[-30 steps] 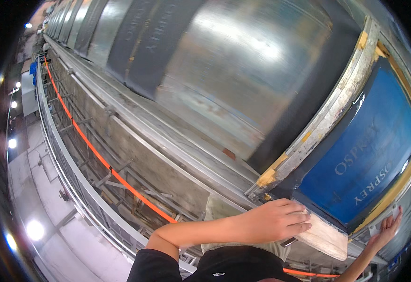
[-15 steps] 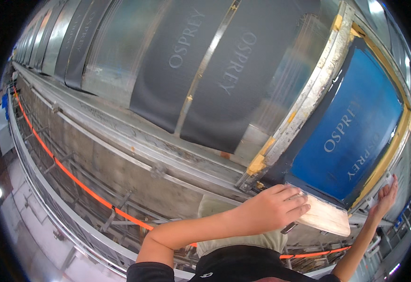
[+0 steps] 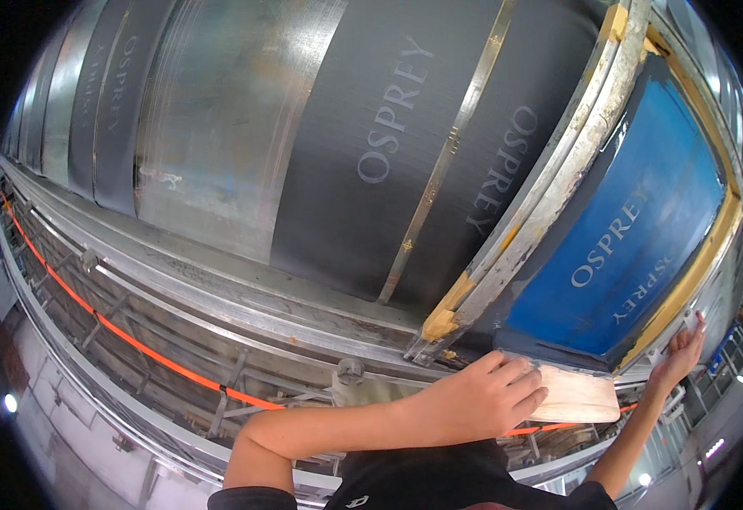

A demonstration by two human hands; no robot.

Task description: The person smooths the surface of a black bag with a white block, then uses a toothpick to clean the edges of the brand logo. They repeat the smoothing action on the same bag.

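A blue printing screen [image 3: 618,246] in a metal frame with yellow tape [image 3: 541,204] lies tilted on a long table. My left hand [image 3: 486,395] reaches across from the lower left, its fingers curled over a pale wooden block [image 3: 575,395] at the frame's near edge. My right hand [image 3: 682,353] grips the frame's near right corner with the fingers extended along its edge. Left of the frame lie dark grey fabric panels [image 3: 371,170] with pale lettering, split by a thin gold strip.
The long table runs to the upper left with bare shiny metal [image 3: 210,136] and more dark panels. A metal rail [image 3: 218,285] and an orange cord [image 3: 133,340] run along its near side. Grey floor with light spots lies at the lower left.
The blurred view has steadied and shifted along the table, so the dark lettered panels now lie beside the frame. Both hands have stayed at the frame's near edge.
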